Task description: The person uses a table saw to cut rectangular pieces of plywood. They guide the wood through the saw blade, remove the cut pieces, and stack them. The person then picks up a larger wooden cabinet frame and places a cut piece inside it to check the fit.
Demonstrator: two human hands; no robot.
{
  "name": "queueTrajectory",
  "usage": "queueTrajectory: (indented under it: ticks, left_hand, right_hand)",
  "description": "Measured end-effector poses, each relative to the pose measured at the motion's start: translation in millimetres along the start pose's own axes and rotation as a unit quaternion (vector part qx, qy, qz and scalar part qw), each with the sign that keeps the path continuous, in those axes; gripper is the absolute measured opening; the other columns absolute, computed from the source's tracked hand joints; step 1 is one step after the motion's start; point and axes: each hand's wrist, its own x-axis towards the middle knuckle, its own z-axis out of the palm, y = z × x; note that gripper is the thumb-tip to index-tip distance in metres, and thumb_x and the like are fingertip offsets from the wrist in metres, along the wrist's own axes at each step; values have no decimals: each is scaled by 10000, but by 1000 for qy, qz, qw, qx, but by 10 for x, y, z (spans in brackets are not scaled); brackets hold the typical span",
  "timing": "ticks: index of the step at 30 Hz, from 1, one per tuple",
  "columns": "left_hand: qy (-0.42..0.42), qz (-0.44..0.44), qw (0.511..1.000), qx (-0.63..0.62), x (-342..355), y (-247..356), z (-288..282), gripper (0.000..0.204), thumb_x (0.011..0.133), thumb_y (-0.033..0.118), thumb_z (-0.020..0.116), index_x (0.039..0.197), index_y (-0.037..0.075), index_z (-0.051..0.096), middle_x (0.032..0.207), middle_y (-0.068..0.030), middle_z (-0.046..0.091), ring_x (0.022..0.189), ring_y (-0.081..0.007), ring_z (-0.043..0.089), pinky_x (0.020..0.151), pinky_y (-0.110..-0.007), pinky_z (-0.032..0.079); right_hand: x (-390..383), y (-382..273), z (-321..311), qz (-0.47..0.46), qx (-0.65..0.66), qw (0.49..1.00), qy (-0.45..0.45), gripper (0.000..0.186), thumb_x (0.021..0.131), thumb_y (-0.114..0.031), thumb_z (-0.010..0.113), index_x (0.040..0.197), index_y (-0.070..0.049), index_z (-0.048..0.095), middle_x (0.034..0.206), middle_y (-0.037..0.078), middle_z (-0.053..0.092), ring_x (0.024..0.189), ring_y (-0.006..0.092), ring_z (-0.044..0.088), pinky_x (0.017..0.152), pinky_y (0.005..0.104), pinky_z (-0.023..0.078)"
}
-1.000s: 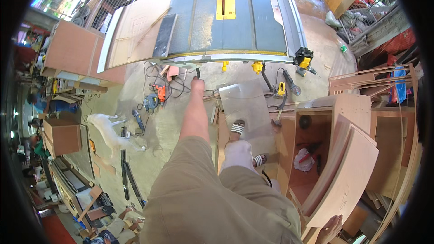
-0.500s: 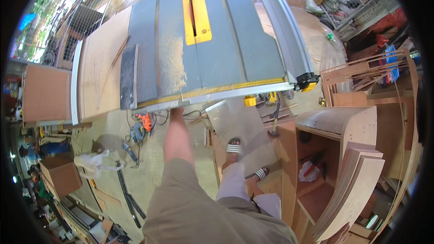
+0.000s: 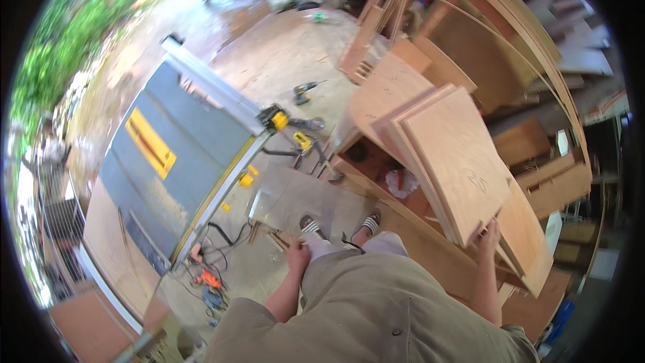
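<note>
My right hand [image 3: 489, 236] grips the near corner of a plywood panel [image 3: 463, 161], with its fingers at the edge. The panel is the top one of a stack of pale, reddish-edged boards leaning on an open wooden cabinet [image 3: 430, 218]. Beside my left thigh hangs my left hand [image 3: 299, 255], its fingers curled in and nothing visible in them. To the left stands a table saw [image 3: 208, 161] with a grey top, a yellow insert plate [image 3: 149, 142] and sawdust on it. Neither hand touches the saw.
On the floor lie a yellow-black cordless drill [image 3: 302, 93], a hammer [image 3: 328, 165] and an orange power tool [image 3: 209, 278] among cables. Curved wooden frames [image 3: 571, 107] and loose boards crowd the right side. A pale sheet [image 3: 285, 191] lies before my feet.
My view has swung right, from the saw toward the panel stack. My left hand has left the saw's front edge and dropped to my thigh. My right hand has come into view at the panel.
</note>
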Motion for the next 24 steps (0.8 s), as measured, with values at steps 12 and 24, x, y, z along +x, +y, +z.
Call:
queueTrajectory:
  ticks: [12,24]
  left_hand:
    - [151,566,805,96,541,4522,-225,440,898,274,636,1235,-5,590,1223,-268,570,1168,-422,530,974,-466,447]
    - [-188,279,901,273,694,6011,342,570,940,453,554,1082,-86,671,1027,-255,701,929,-365,685,820,-433,515]
  right_hand:
    - [-574,-367,562,70,362,928,-42,702,921,42,444,1548,-47,140,1451,117,416,1270,199,469,1070,342,388]
    - [-510,-509,661,125,249,960,3,922,836,-210,660,1534,25,105,1462,283,326,1340,331,392,1098,380,346]
